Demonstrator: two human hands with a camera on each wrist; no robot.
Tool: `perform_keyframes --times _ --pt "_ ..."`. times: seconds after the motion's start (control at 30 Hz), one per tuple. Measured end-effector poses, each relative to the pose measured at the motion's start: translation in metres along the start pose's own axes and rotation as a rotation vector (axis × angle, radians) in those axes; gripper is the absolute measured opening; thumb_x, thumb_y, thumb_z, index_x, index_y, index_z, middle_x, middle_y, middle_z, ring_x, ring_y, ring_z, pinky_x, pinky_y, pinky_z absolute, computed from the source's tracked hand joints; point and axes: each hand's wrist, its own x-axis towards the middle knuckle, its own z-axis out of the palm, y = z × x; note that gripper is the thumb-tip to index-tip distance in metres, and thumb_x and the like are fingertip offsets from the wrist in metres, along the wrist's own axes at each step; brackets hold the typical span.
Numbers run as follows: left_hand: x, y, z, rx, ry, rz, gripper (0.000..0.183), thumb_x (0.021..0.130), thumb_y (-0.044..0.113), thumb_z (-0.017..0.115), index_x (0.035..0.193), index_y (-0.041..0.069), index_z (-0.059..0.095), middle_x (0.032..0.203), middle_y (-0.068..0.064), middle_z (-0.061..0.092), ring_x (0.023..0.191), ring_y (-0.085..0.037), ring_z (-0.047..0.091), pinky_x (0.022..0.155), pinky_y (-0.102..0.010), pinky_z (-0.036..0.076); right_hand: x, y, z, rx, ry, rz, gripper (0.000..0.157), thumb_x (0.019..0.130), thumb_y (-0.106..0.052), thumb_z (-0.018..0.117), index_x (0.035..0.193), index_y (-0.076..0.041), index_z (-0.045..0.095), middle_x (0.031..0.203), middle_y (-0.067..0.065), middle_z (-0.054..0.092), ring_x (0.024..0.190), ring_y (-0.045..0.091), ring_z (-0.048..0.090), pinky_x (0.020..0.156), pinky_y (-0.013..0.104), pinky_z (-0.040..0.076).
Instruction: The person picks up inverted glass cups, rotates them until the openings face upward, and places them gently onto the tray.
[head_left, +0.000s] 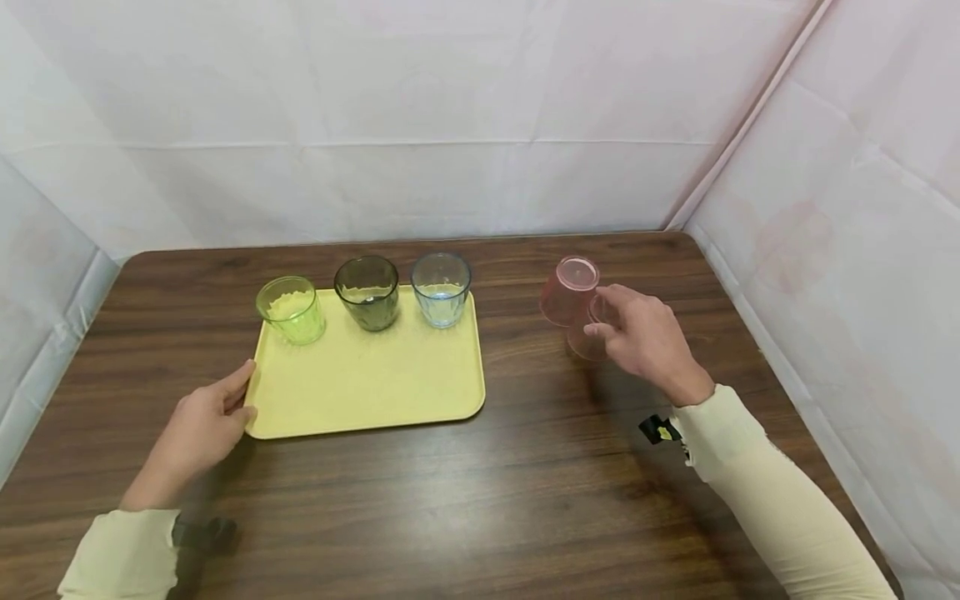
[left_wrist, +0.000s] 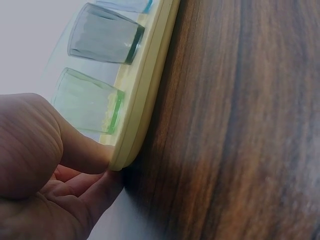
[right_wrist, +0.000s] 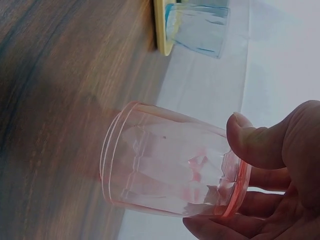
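My left hand pinches the left edge of the yellow tray, thumb on top and fingers beneath in the left wrist view. Along the tray's back stand a green glass, a dark grey glass and a light blue glass, all upright. Right of the tray, two pink glasses are upside down. My right hand grips the nearer pink glass round its base, with its rim facing the wooden table. The farther pink glass is right behind it.
The dark wooden table is bounded by a white cloth wall at the back and cloth sides at left and right. Black straps hang at the sleeve cuffs.
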Motion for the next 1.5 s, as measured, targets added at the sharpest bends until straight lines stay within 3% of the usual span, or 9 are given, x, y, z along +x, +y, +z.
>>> perform_keyframes --times 0.43,0.73,0.93,1.23,1.37,1.5 --pt "0.000 0.000 0.001 -0.005 -0.011 -0.019 0.067 0.100 0.002 0.057 0.160 -0.007 0.026 0.159 -0.035 0.035 0.139 -0.053 0.049 0.074 -0.002 0.045 -0.004 -0.015 -0.012 -0.027 0.010 -0.065 0.024 0.087 -0.016 0.082 0.106 -0.009 0.069 0.089 0.006 0.066 0.074 0.023 0.058 0.066 0.043 0.049" --pt "-0.001 0.000 0.001 -0.010 -0.026 -0.029 0.067 0.101 0.002 0.055 0.160 -0.007 0.024 0.159 -0.035 0.033 0.140 -0.053 0.047 0.071 -0.001 0.043 -0.007 -0.028 -0.017 -0.017 -0.004 -0.102 0.027 0.087 -0.018 0.084 0.109 -0.011 0.070 0.094 0.002 0.070 0.077 0.022 0.063 0.070 0.047 0.053" --pt "0.000 0.001 0.001 0.004 -0.022 -0.029 0.067 0.101 0.002 0.056 0.160 -0.007 0.026 0.158 -0.035 0.036 0.139 -0.053 0.049 0.075 -0.006 0.049 -0.007 -0.033 -0.018 -0.011 -0.001 -0.123 0.026 0.086 -0.018 0.084 0.108 -0.012 0.071 0.094 0.000 0.070 0.075 0.021 0.062 0.070 0.045 0.052" --pt "-0.001 0.001 0.001 0.014 -0.015 -0.020 0.068 0.100 0.002 0.057 0.160 -0.008 0.026 0.157 -0.036 0.037 0.138 -0.053 0.050 0.072 0.000 0.041 -0.006 -0.042 -0.020 -0.010 -0.006 -0.147 0.022 0.086 -0.019 0.084 0.101 -0.011 0.070 0.098 0.001 0.072 0.076 0.021 0.064 0.070 0.044 0.054" --pt "0.000 0.001 0.002 0.016 -0.006 -0.022 0.067 0.100 0.002 0.057 0.159 -0.008 0.027 0.157 -0.036 0.037 0.138 -0.052 0.050 0.071 0.000 0.041 -0.006 -0.045 -0.021 -0.008 -0.023 -0.141 0.036 0.086 -0.021 0.084 0.117 -0.005 0.074 0.120 0.011 0.076 0.095 0.031 0.075 0.084 0.052 0.059" --pt "-0.001 0.002 0.002 0.017 -0.004 -0.023 0.067 0.100 0.002 0.057 0.159 -0.009 0.028 0.157 -0.035 0.037 0.138 -0.052 0.050 0.070 -0.002 0.043 -0.007 -0.049 -0.021 0.001 -0.036 -0.142 0.053 0.087 -0.022 0.084 0.133 -0.002 0.070 0.136 0.017 0.071 0.114 0.037 0.074 0.097 0.057 0.057"
